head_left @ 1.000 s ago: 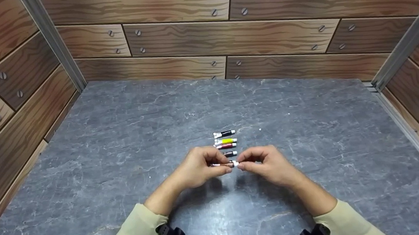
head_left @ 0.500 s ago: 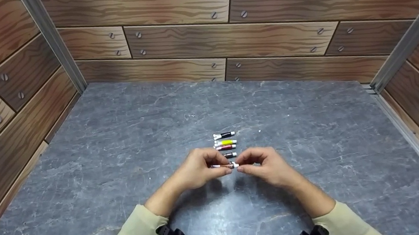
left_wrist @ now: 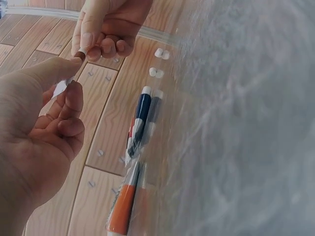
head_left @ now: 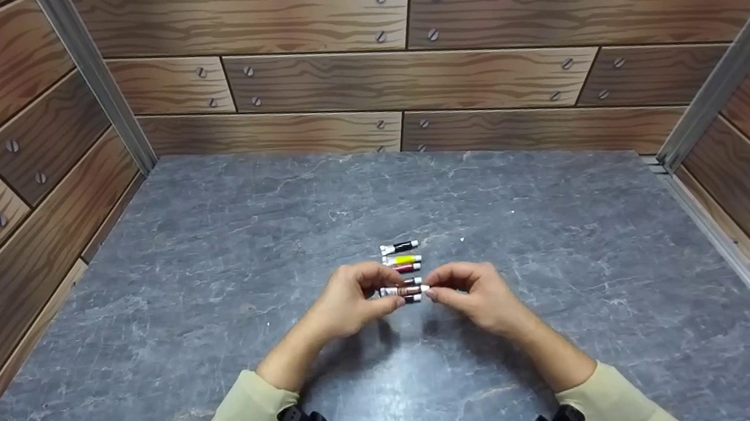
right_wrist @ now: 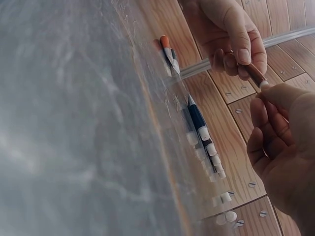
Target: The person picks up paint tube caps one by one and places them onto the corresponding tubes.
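Observation:
My left hand pinches a small brown paint tube between thumb and fingers, lifted over the table. At the tube's other end, my right hand pinches its white cap. Below the held tube lies a dark blue paint tube, partly covered by the left hand in the head view. Beyond it lie a dark tube, a red tube, a yellow tube and a black tube. An orange tube shows in the left wrist view; the head view does not show it.
The grey marbled table is bounded by wood-patterned walls and metal corner posts. Two small white pieces lie right of the tubes, the nearer white piece close to the row, the other white piece farther back.
The brown tube has risen slightly and turned, so more of its printed side and the dark blue tube below show. Both hands stay at its ends. The head view has tilted up slightly.

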A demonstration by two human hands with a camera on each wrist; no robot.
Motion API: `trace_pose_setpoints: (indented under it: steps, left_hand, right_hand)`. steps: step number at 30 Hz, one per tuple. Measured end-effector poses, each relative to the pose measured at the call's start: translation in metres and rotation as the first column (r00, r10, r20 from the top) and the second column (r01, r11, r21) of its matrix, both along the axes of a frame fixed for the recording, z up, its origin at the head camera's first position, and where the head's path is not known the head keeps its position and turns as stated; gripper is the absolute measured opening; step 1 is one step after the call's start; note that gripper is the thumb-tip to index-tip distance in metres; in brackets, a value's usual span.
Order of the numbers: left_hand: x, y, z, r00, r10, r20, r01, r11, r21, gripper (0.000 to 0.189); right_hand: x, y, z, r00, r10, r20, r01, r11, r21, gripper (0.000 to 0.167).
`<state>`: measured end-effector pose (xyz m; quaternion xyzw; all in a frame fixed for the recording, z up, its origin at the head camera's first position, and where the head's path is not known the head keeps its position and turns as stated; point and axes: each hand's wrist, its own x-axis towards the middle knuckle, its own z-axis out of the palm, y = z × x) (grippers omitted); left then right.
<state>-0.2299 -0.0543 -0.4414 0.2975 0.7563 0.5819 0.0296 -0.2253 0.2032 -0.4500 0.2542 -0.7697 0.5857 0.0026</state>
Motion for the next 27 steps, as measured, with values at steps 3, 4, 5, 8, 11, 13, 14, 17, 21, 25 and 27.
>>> trace_pose_setpoints:
  steps: [3,4,5,8,11,13,14,17,21,25,27]
  left_hand:
    - [-0.003,-0.003,-0.001,0.999,0.043,0.003,-0.043,0.999,0.014,0.022]
    - [-0.004,-0.004,0.0,0.998,0.059,0.004,-0.059,0.998,0.013,0.021]
    - [-0.005,-0.004,0.0,0.998,0.07,0.007,-0.07,0.997,0.013,0.02]
    - [-0.011,-0.005,0.004,0.995,0.1,0.012,-0.1,0.995,-0.015,0.017]
    - [-0.02,-0.005,0.011,0.993,0.117,0.008,-0.116,0.991,-0.059,0.016]
    - [-0.027,-0.004,0.016,0.992,0.127,-0.006,-0.127,0.988,-0.092,0.017]
    - [-0.031,-0.004,0.018,0.991,0.132,-0.015,-0.133,0.985,-0.111,0.017]
    - [-0.044,-0.002,0.024,0.989,0.145,-0.03,-0.148,0.976,-0.161,0.016]
    - [-0.064,0.001,0.029,0.985,0.163,-0.059,-0.172,0.963,-0.21,0.015]
    - [-0.083,0.004,0.029,0.979,0.189,-0.072,-0.201,0.952,-0.233,0.015]
    - [-0.091,0.006,0.027,0.976,0.208,-0.068,-0.219,0.946,-0.239,0.015]
  right_hand:
    - [-0.003,-0.001,-0.001,1.0,-0.026,-0.001,0.026,0.999,-0.021,0.01]
    - [-0.004,-0.002,-0.001,0.999,-0.034,0.0,0.034,0.999,-0.027,0.01]
    - [-0.005,-0.002,0.0,0.999,-0.039,-0.001,0.039,0.999,-0.034,0.01]
    - [-0.009,-0.004,0.003,0.998,-0.067,0.016,0.068,0.997,-0.043,0.011]
    - [-0.017,-0.004,0.009,0.995,-0.098,0.033,0.099,0.994,-0.036,0.012]
    - [-0.023,-0.004,0.013,0.992,-0.121,0.041,0.122,0.992,-0.023,0.012]
    - [-0.027,-0.004,0.015,0.991,-0.129,0.039,0.13,0.991,-0.014,0.013]
    - [-0.04,-0.004,0.019,0.988,-0.15,0.025,0.15,0.988,0.023,0.014]
    - [-0.059,-0.005,0.021,0.986,-0.168,0.012,0.167,0.984,0.06,0.014]
    - [-0.077,-0.005,0.022,0.982,-0.188,0.012,0.186,0.978,0.09,0.015]
    - [-0.085,-0.005,0.022,0.979,-0.203,0.012,0.2,0.973,0.115,0.014]
